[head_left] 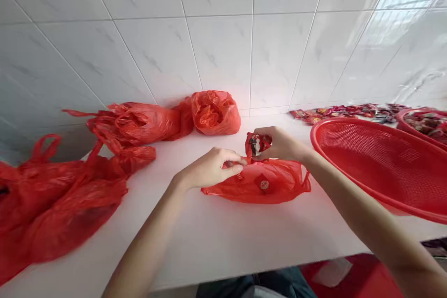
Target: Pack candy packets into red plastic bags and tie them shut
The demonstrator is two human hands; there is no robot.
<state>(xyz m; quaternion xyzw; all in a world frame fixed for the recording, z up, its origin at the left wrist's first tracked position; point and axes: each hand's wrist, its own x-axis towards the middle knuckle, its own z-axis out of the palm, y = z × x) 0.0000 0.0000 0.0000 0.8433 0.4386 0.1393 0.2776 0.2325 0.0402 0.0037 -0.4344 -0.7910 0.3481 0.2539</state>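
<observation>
Fingers and thumb of the right hand (275, 143) are clamped on a small printed packet (256, 143), perhaps more than one, just above the far side of a red plastic bag (258, 191). The left hand (213, 166) pinches that bag near the packet, thumb and forefinger together. The bag lies mid-bench, between the front and back edges of the white bench (202, 242). The step in hand looks like passing the packet through the bag's mouth, in or out I cannot tell; the next move seems to call for holding that mouth apart. Farther out, a red basket (345, 142) stands toward the right end, loose packets (342, 111) line the back edge behind it, and other red bags (80, 195) crowd the left end.
</observation>
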